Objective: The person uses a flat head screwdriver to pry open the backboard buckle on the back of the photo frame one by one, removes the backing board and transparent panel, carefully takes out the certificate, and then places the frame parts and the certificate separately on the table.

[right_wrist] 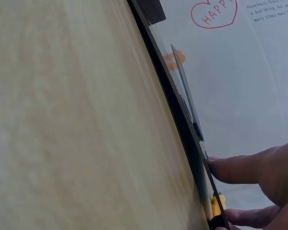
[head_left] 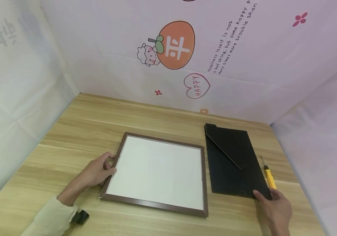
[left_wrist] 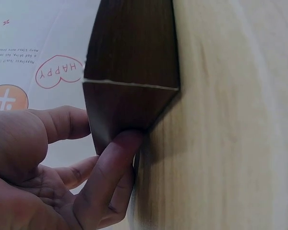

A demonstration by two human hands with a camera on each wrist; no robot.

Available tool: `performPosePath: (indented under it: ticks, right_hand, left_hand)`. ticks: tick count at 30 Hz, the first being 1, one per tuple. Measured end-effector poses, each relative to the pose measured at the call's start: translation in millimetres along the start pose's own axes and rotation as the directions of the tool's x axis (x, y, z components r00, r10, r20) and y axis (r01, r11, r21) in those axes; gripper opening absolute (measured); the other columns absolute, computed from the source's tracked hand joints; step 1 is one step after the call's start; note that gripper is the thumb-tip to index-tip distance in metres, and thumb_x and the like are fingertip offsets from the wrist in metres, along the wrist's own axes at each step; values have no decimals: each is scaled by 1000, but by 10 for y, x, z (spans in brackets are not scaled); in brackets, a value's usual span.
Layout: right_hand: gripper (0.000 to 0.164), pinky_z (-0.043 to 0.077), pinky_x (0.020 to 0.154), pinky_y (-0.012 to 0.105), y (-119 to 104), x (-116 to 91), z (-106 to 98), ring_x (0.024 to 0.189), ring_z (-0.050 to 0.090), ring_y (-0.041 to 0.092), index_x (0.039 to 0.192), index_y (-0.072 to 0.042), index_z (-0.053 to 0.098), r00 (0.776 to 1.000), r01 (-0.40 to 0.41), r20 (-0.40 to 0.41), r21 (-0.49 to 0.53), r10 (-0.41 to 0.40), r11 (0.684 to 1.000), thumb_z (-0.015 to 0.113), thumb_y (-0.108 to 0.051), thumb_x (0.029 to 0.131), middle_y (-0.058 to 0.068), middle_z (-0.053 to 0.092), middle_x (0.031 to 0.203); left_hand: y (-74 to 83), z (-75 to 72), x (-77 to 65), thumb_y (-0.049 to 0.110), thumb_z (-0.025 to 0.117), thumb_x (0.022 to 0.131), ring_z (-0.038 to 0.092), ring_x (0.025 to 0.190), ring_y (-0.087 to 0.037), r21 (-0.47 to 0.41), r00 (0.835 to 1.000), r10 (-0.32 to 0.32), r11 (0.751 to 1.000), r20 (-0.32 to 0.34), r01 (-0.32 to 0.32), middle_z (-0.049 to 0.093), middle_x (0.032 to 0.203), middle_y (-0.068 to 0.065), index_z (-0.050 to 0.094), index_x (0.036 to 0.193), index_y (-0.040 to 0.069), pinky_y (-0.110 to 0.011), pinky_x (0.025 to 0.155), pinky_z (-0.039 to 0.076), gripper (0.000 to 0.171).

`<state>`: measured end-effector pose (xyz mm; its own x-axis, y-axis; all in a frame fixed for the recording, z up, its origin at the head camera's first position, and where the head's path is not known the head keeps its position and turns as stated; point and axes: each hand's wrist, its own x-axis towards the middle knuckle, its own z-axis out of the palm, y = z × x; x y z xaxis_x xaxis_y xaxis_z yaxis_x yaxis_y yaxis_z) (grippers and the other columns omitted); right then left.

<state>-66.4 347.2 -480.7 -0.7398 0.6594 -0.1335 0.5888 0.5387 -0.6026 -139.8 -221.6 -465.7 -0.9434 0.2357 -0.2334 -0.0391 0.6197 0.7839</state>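
My left hand (head_left: 96,170) grips the left side of a brown picture frame (head_left: 153,204), thumb on the rim. A white sheet (head_left: 156,172) fills the frame. In the left wrist view, a corner of the frame (left_wrist: 129,43) stands close over the table, with fingers curled against its side. At the right, my right hand (head_left: 276,209) pinches the near right corner of a black backing board (head_left: 220,178). An angled stand flap (head_left: 233,144) lies across the board's top. Seen edge-on in the right wrist view, the board (right_wrist: 185,127) has its corner between thumb and finger.
A yellow-handled screwdriver (head_left: 270,178) lies just right of the board, partly behind the right hand. The wooden table (head_left: 56,154) meets printed fabric walls (head_left: 121,75) at the back and sides. A black wrist device (head_left: 80,217) sits at the left sleeve.
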Motion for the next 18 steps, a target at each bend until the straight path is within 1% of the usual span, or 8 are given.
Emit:
performPosePath:
  ticks: [3, 5, 11, 18]
  right_hand:
    - [79, 34, 109, 60, -12, 11, -13, 129, 41, 54, 139, 10, 43, 1000, 31, -3, -37, -31, 999, 70, -44, 88, 40, 43, 139]
    - [79, 34, 108, 60, -14, 14, -16, 129, 41, 54, 139, 10, 42, 999, 34, 4, -35, -34, 999, 71, -43, 88, 40, 43, 139]
    - [66, 43, 100, 59, -29, 18, 8, 123, 48, 50, 135, 5, 50, 1000, 12, 1, -11, -12, 1000, 75, -30, 86, 35, 48, 138]
    - [66, 43, 99, 57, -41, 35, 60, 122, 49, 48, 137, 7, 45, 1000, 7, -19, 2, -7, 1000, 75, -23, 86, 35, 48, 136]
  left_hand:
    - [-5, 0, 0, 11, 62, 94, 54, 69, -18, 1, 1000, 4, 1000, 1, -4, 57, 91, -10, 41, 140, -2, -30, 53, 51, 52]
    - [-7, 1, 2, 10, 62, 94, 54, 70, -18, 3, 1000, 8, 1000, 0, -8, 57, 91, -10, 41, 140, -2, -29, 54, 51, 52]
    - [-1, 3, 8, 10, 62, 94, 55, 71, -19, 6, 1000, 4, 1000, -2, -4, 58, 91, -11, 41, 140, -2, -30, 55, 52, 52]
    - [0, -9, 3, 10, 62, 94, 55, 68, -18, -4, 1000, -9, 1000, 3, 9, 59, 92, -11, 40, 140, -2, -30, 53, 52, 53]
